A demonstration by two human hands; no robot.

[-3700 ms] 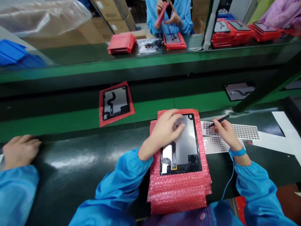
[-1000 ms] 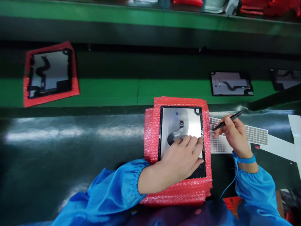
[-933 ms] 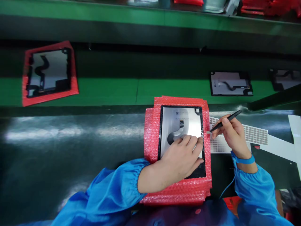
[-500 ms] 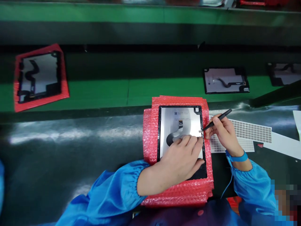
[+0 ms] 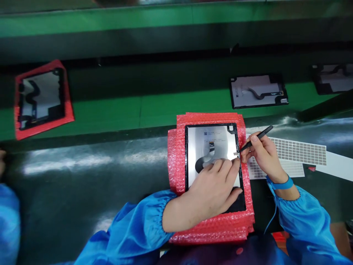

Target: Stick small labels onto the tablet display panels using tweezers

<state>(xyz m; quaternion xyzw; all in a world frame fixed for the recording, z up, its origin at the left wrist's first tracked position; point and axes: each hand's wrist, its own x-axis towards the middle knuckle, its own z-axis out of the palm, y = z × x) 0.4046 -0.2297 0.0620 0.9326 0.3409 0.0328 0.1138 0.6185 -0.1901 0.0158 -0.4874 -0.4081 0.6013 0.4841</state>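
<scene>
A tablet screen panel (image 5: 197,147) with a silver back, black frame and curled flex cable (image 5: 208,156) lies face down on stacked red bubble wrap bags (image 5: 180,154). My left hand (image 5: 211,187) rests across its lower half, fingers outstretched and touching the right edge. In my right hand (image 5: 263,152) a pair of slim black tweezers (image 5: 256,138) is pinched like a pen. Their tip meets the panel's right frame, beside a small grey piece (image 5: 236,154). What lies under my left palm is hidden.
Sheets of small grey stickers (image 5: 302,151) lie right of the bags, with white paper (image 5: 336,165) beyond. On the green belt (image 5: 116,114) sit more screen panels (image 5: 259,91), one on red bubble wrap (image 5: 68,110) at left. Another person's blue sleeve (image 5: 9,221) shows at the left edge.
The tweezers' tip and both hands have barely moved. The panels on the belt sit slightly farther left in view. More of the other person's sleeve and part of a hand appear at the left edge.
</scene>
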